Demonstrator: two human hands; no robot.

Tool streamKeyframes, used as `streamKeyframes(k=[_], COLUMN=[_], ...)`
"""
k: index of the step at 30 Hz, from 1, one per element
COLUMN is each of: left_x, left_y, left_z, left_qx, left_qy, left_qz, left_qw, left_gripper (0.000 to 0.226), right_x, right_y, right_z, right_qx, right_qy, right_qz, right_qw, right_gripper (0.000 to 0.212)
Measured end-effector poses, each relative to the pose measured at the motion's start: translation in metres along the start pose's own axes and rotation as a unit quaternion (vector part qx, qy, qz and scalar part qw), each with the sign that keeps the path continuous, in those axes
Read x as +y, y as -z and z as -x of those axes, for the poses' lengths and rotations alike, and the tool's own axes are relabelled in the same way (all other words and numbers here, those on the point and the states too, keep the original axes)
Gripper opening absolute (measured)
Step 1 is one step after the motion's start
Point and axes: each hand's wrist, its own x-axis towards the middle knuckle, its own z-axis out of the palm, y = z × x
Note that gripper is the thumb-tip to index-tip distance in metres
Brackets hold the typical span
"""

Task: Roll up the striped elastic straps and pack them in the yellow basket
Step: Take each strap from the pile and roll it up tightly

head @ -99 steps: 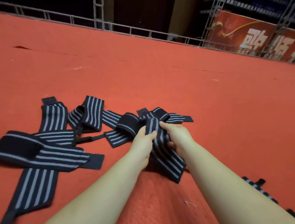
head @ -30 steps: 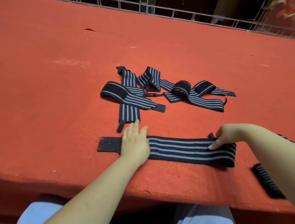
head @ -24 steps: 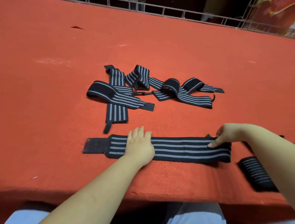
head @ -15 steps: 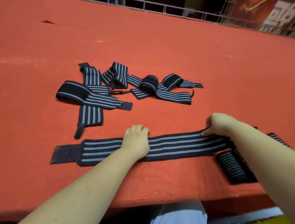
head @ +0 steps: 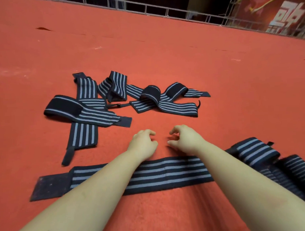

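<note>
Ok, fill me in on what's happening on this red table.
A person is working through a batch of striped elastic straps. One strap lies flattened along the near edge of the red table, under both forearms. The left hand and right hand hover just beyond it, fingers loosely curled, holding nothing. A tangled pile of straps waits further back, and rolled straps sit at the right. No yellow basket is in view.

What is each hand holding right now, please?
Left hand: open, fingers loosely curled, holding nothing.
Right hand: open, fingers loosely curled, holding nothing.
</note>
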Motion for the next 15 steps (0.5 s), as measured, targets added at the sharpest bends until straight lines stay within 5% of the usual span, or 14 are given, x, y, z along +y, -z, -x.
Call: streamKeyframes(k=[6,11,15], left_x=[0.004,0.014,0.020], left_y=[0.011,0.023,0.025], left_z=[-0.049,-0.101,-0.140], left_qx=[0.025,-0.012,-0.014], left_qy=[0.041,0.131,0.163], left_qz=[0.262,0.572,0.638], left_qw=[0.964,0.810,0.753], left_gripper=[0.042,0.045,0.041], right_x=[-0.011,-0.015,-0.014], right_y=[-0.026,-0.034,-0.036], right_z=[-0.042,-0.092,-0.133], right_qx=[0.104,0.144,0.178], right_qy=[-0.014,-0.035,-0.063], right_qz=[-0.043,-0.063,-0.089], right_qw=[0.994,0.987,0.978], right_gripper=[0.067,0.074,0.072])
